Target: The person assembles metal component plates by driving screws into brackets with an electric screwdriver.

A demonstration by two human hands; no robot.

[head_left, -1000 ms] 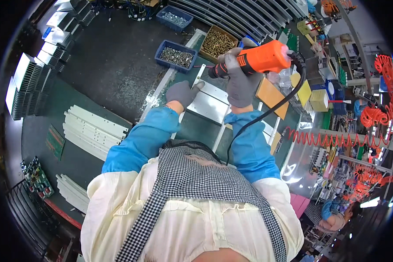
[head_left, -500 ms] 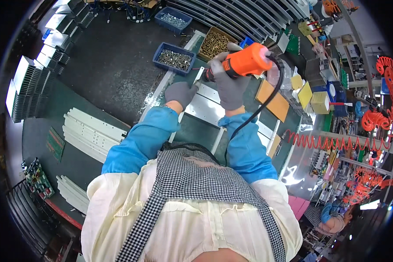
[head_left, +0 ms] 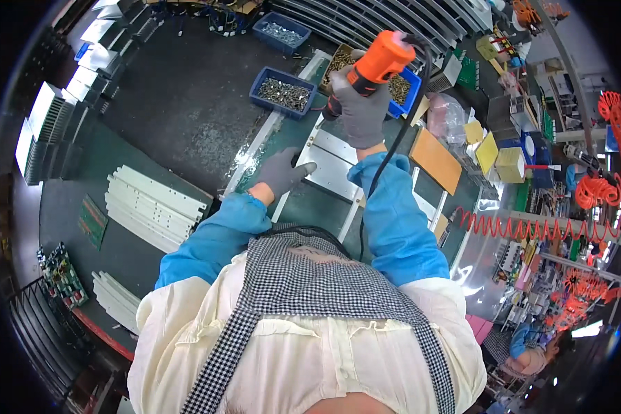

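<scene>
My right hand (head_left: 362,117), in a grey glove, is closed round the dark grip of an orange electric screwdriver (head_left: 383,58) with a black cord. It holds the tool above the far end of a metal frame. The screwdriver's tip is hidden behind the glove. Below lies a silver metal plate (head_left: 330,172) set between pale rails, with small screw heads along its edges. My left hand (head_left: 281,174), also gloved, rests at the plate's left side. Its thumb is stretched toward the plate, apart from the fingers, and nothing shows in its grasp.
Beyond the frame stand a blue bin of small metal parts (head_left: 283,93), a box of brass-coloured screws (head_left: 338,63) and a brighter blue bin (head_left: 410,93). White perforated strips (head_left: 152,210) lie at left. An orange-brown board (head_left: 436,162) and a coiled red hose (head_left: 510,224) are at right.
My right hand has lifted the screwdriver up and away from the rail, uncovering the bright blue bin. My left hand has drawn back toward me from the rail, its thumb now spread.
</scene>
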